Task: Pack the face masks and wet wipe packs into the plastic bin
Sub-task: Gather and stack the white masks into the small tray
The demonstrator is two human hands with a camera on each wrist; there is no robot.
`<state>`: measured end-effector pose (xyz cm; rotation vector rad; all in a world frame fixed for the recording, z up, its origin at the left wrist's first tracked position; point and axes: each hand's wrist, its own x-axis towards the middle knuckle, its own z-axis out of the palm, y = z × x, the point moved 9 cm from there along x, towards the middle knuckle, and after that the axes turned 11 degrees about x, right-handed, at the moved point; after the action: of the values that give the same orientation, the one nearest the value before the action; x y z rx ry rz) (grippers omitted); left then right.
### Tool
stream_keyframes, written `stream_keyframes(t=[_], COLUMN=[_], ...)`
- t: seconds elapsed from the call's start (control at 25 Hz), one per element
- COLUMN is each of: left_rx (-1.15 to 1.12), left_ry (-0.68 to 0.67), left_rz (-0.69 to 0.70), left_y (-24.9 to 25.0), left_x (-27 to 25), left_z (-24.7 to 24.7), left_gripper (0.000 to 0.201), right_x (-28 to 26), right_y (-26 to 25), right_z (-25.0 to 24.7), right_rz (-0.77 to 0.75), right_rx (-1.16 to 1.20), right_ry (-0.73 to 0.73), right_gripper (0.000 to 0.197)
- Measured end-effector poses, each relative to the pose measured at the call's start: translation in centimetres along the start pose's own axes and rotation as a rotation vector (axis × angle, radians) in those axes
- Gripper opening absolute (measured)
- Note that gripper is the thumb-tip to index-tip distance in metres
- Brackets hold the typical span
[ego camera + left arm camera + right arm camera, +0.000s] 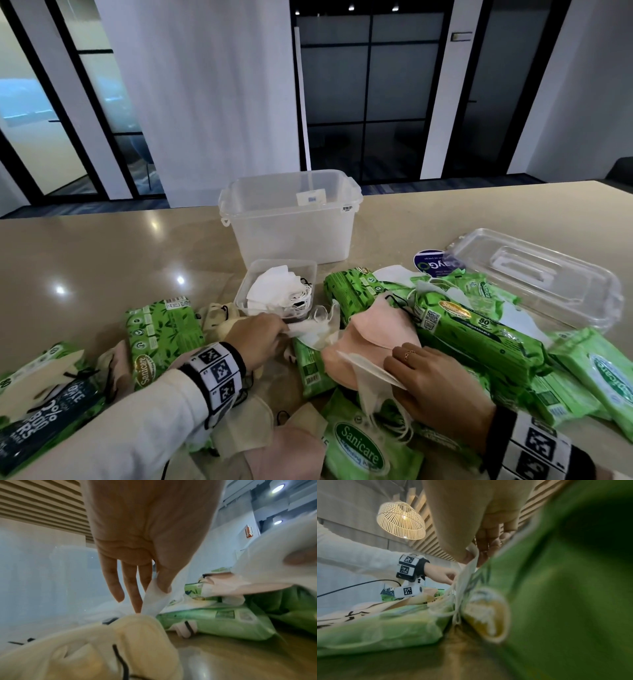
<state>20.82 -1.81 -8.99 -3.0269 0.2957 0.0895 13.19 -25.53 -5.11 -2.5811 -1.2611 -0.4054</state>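
The clear plastic bin (291,219) stands open at the table's far middle. In front of it a small clear tub (310,270) holds several white masks. Green wet wipe packs (476,339) and loose masks lie scattered across the near table. My left hand (263,337) pinches the edge of a white mask (317,329) just in front of the tub; the left wrist view shows thumb and fingers closed on that white mask (154,601). My right hand (424,380) pinches a cream mask (371,377) lying over a pink mask (373,332).
The bin's clear lid (537,277) lies at the right. More wipe packs (164,339) sit at the left, with a dark pack (44,421) at the near left. Beige and pink masks (274,442) are heaped at the front edge. Bare tabletop (102,260) stretches to the far left.
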Motion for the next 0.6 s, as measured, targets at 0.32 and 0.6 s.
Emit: stream_keyframes(t=[0.32, 0.6], left_rx=[-0.216, -0.506], left_ry=[0.318, 0.193], left_rz=[0.06, 0.299], left_y=[-1.5, 1.1], left_x=[-5.7, -9.9], left_z=[-7.3, -10.1], left_gripper=[0.019, 0.029], right_x=[0.2, 1.0], right_y=[1.4, 1.1], right_z=[0.7, 0.6], right_rz=[0.241, 0.243], right_rx=[0.567, 0.799], right_ry=[0.155, 0.213], right_gripper=[0.013, 0.017])
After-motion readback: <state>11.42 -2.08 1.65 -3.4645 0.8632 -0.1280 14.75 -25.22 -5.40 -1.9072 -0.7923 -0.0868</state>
